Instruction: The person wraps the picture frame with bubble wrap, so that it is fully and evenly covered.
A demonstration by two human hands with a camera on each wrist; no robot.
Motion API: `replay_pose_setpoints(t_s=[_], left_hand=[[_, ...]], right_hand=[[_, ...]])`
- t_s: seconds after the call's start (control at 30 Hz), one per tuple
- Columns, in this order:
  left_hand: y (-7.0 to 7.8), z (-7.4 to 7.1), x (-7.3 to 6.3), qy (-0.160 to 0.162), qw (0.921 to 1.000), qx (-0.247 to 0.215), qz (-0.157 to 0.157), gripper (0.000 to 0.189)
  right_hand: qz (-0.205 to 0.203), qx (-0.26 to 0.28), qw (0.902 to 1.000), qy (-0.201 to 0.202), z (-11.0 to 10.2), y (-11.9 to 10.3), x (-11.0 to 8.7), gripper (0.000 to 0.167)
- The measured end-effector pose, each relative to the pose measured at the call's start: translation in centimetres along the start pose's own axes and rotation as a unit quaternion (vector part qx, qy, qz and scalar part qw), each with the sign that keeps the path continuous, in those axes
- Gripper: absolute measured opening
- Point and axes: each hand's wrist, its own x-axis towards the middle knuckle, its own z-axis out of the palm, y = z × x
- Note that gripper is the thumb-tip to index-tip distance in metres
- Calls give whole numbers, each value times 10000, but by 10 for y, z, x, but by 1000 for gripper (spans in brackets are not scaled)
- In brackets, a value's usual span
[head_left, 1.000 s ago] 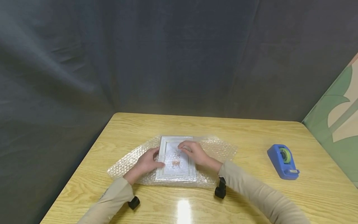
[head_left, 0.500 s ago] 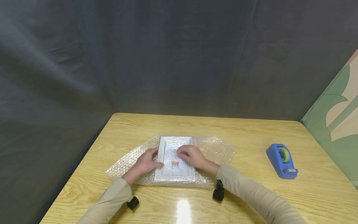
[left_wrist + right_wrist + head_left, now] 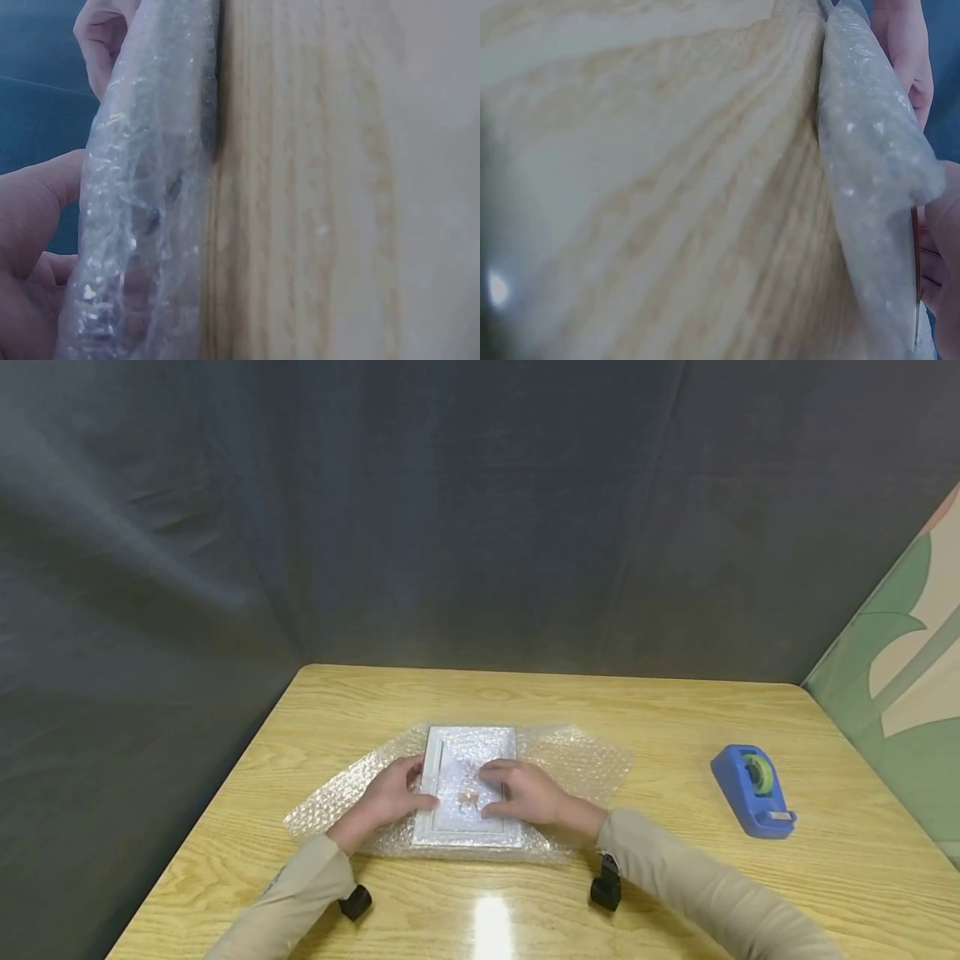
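Observation:
A white picture frame [image 3: 427, 827] with a small brown animal picture lies on a sheet of bubble wrap [image 3: 337, 797], with clear wrap folded over its face. My left hand [image 3: 388, 795] holds the frame's left edge, thumb on the front and fingers at the side. Over the right half of the frame rests my right hand [image 3: 528, 792], its thumb and fingers spread apart on the wrapped face. The left wrist view shows the near wrapped edge with my left hand [image 3: 30, 232] behind it. In the right wrist view, my right hand [image 3: 946, 247] is partly cut off.
A blue tape dispenser [image 3: 750, 793] with a green-looking roll stands on the right of the wooden table [image 3: 675, 893]. Loose wrap spreads out to both sides of the frame. A dark curtain [image 3: 480, 527] rises behind the table, and a leaf-patterned panel [image 3: 915, 710] stands at the right.
My right hand's thumb and fingers, pinched together over the picture earlier, have spread apart, and the hand has shifted slightly right and nearer. My left hand has kept its place at the frame's edge.

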Motion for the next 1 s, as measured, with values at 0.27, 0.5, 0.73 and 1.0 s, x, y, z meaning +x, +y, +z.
replay_pose_setpoints(t_s=[0.27, 0.5, 0.73, 1.0], left_hand=[[4, 1, 5, 228, 9973, 655, 232, 79], [24, 9, 3, 403, 9530, 2525, 1627, 72], [19, 15, 18, -279, 9440, 2383, 2264, 66], [21, 13, 24, -1260, 9379, 2277, 2296, 62]], right_hand=[[197, 33, 9998, 59, 4, 4, 2, 56], [484, 208, 9986, 101, 6, 5, -1, 54], [495, 180, 9985, 147, 6, 4, -1, 51], [379, 184, 9990, 150, 6, 5, 1, 51]])
